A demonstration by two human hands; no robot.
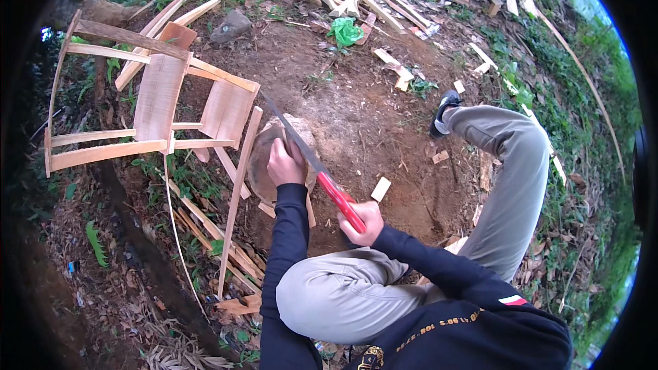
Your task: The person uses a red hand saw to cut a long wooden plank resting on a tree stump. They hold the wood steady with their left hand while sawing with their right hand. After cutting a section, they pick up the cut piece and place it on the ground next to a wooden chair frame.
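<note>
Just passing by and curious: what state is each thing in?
Saw: gripped by its handle in the right hand
Stump: flat-topped
Left hand: curled over the stump
Wooden frame: joined together
Green plastic: crumpled, on the ground
Small block: lying loose
Shoe: worn

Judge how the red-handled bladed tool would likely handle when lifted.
The bladed tool is probably light enough for one hand, since only the right hand grips its handle. Its blade seems fairly stiff, as it looks straight along its length. The glossy red handle might turn slippery if wet.
</note>
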